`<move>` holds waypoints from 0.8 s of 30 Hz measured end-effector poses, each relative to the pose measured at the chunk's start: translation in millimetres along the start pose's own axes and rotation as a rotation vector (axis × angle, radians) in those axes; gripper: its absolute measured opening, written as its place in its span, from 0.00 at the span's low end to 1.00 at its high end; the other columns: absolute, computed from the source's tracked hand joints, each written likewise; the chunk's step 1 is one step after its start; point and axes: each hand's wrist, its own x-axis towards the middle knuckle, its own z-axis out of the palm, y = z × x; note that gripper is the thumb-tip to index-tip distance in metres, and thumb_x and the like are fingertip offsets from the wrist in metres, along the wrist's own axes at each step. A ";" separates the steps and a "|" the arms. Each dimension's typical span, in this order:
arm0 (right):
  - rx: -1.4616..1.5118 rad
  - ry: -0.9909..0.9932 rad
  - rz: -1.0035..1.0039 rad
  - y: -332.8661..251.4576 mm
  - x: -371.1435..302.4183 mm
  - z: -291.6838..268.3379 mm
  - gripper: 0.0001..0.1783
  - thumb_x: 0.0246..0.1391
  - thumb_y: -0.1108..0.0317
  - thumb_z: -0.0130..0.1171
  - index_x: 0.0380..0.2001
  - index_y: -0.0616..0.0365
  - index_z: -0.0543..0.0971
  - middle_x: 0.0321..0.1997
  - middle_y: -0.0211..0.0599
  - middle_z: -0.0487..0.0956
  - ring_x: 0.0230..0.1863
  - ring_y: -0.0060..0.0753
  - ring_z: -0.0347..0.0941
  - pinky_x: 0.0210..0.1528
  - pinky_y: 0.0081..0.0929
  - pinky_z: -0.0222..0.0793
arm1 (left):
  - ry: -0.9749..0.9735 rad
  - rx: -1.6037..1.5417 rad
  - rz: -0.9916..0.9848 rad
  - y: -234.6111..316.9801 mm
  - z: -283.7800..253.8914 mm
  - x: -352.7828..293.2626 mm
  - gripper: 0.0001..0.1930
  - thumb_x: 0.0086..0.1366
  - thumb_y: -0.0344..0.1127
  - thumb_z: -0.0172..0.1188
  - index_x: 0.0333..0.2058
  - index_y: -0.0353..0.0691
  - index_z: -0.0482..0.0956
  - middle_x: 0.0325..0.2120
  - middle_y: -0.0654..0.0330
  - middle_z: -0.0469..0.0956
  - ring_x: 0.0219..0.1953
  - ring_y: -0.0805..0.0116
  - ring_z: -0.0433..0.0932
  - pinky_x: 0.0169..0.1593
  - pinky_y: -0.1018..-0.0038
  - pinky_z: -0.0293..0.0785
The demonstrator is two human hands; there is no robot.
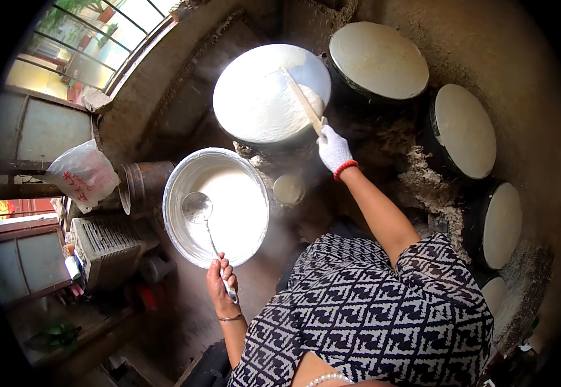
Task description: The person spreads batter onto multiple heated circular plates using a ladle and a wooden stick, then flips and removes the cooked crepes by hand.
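My left hand is closed round the handle of a metal ladle. The ladle's bowl is over a large pale bucket that holds white batter. My right hand, in a white knit glove with a red cuff, grips the end of a flat wooden scraper. The scraper's blade lies across a round griddle coated with white batter. A thicker patch of batter sits beside the blade, toward the griddle's right side.
More round, pale-topped griddles curve along the right: one at the back, others at the side and nearer me. A rusty metal drum, a plastic bag and a barred window are on the left. A small round lid lies beside the bucket.
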 end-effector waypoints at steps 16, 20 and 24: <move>-0.109 -0.334 -0.209 33.5 95.0 -61.8 0.15 0.61 0.61 0.48 0.50 0.47 0.72 0.35 0.61 0.77 0.38 0.64 0.74 0.38 0.54 0.70 | 0.022 -0.191 -0.046 -72.7 100.6 -5.4 0.13 0.73 0.34 0.46 0.49 0.29 0.67 0.27 0.62 0.69 0.18 0.81 0.61 0.15 0.84 0.57; -0.169 -0.623 -0.368 43.4 63.4 -85.8 0.24 0.58 0.64 0.52 0.59 0.38 0.70 0.34 0.54 0.77 0.38 0.59 0.74 0.41 0.50 0.70 | 0.058 -0.208 -0.013 -77.6 111.3 -13.7 0.14 0.73 0.35 0.46 0.49 0.28 0.67 0.27 0.62 0.69 0.19 0.81 0.61 0.15 0.84 0.58; -0.193 -0.389 -0.335 71.3 127.8 -88.4 0.25 0.60 0.59 0.49 0.62 0.34 0.66 0.37 0.53 0.78 0.38 0.61 0.75 0.41 0.53 0.72 | 0.075 -0.216 0.004 -82.9 118.6 -12.8 0.14 0.73 0.35 0.46 0.48 0.29 0.66 0.27 0.62 0.68 0.19 0.81 0.61 0.15 0.84 0.58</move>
